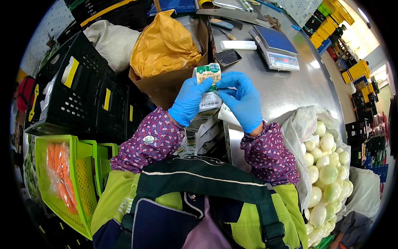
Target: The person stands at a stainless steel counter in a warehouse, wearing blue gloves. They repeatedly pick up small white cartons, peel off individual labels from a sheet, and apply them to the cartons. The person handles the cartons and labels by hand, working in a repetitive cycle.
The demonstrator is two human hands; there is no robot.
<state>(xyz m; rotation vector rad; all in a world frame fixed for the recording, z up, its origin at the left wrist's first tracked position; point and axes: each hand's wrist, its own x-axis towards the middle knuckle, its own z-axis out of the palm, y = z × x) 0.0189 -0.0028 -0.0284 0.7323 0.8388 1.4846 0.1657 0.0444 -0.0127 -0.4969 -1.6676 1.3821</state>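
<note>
Both hands wear blue gloves and meet in front of my chest, at the near edge of a steel table. My left hand [186, 100] is closed, its thumb and fingers gripping a printed label [209, 102] in white, beige and green with a barcode on its lower part. From the other side, my right hand [244, 101] pinches the label's edge near its middle, at a green band. Whether the label is attached to a bag is unclear. Just below the hands lie several printed plastic wrappers [205, 133], partly hidden by my left arm.
A blue-topped scale [275, 45] stands on the steel table [306, 85], near a black shallow tray [227, 57]. Peeled onions [327, 174] fill a clear bag at right. At left are black crates [78, 87] and a green basket [85, 186] with bagged carrots [61, 174]. A cardboard box [166, 89] holds a yellow bag [166, 45].
</note>
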